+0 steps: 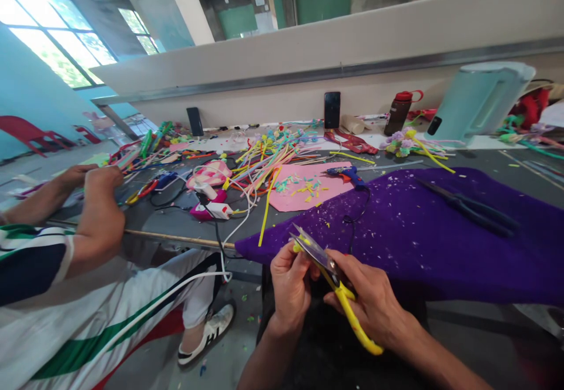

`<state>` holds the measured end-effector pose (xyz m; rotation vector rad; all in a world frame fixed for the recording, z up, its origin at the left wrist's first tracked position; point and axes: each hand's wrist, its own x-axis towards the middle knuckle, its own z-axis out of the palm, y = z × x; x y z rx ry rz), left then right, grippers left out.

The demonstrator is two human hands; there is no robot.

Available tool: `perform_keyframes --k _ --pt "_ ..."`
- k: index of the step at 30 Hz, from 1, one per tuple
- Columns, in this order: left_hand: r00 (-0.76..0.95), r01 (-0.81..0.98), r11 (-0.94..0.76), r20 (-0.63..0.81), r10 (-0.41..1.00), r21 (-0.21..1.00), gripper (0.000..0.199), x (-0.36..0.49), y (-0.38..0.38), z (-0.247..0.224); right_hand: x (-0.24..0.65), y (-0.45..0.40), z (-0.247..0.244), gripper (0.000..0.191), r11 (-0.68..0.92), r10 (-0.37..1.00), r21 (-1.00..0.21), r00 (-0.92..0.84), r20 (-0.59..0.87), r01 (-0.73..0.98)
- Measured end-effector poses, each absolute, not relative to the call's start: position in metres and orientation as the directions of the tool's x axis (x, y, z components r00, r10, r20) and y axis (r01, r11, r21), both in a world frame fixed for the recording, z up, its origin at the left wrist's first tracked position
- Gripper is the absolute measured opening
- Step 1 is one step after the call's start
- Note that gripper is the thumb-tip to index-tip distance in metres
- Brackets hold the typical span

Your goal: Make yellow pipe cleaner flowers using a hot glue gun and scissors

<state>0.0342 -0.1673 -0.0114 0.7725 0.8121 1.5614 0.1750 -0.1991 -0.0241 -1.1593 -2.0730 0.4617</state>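
My right hand is closed on scissors with yellow handles. Their metal blades point up and left and stand slightly apart. At the blade tips, my left hand pinches a small fuzzy yellow piece, apparently chenille stem, between thumb and fingers. The blades are right beside it; whether they touch it is hard to make out. Both hands are above my lap, in front of the table edge. Behind them lies a purple cloth sprinkled with tiny scraps.
A pink sheet carries yellow and green clippings, with a blue glue gun at its right. Chenille stems pile up behind. A dark long-handled tool rests on the cloth. A kettle stands back right. Left, a co-worker's hands work.
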Motion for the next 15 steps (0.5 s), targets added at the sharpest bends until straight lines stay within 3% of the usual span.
perform_keyframes --k 15 --pt "-0.168 -0.532 -0.120 0.034 0.985 0.838 0.018 0.0327 -0.1651 -0.0115 0.1757 -0.1971 -0.0333 0.058 0.552 0.829 -0.572 -0.324 0.456 0.607"
